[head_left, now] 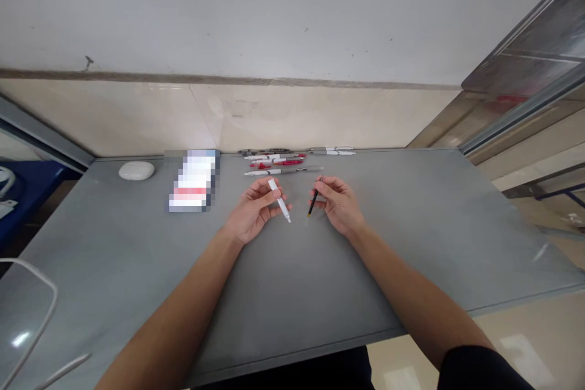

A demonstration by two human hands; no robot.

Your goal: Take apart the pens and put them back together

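Observation:
My left hand (254, 210) is closed around a white pen barrel (280, 200), whose tip points toward me and to the right. My right hand (339, 201) pinches a thin black ink refill (313, 201) with a yellowish tip pointing down at the table. The two hands hover just above the grey table (292, 268), a short gap between them. Behind them, near the wall, lie several pens (276, 162), some white and grey, some red.
A white oval case (136, 170) rests at the back left of the table. A blurred-out box (192, 181) lies beside it. A white cable (31, 323) loops over the near left corner. Two more white pens (336, 150) lie at the back edge.

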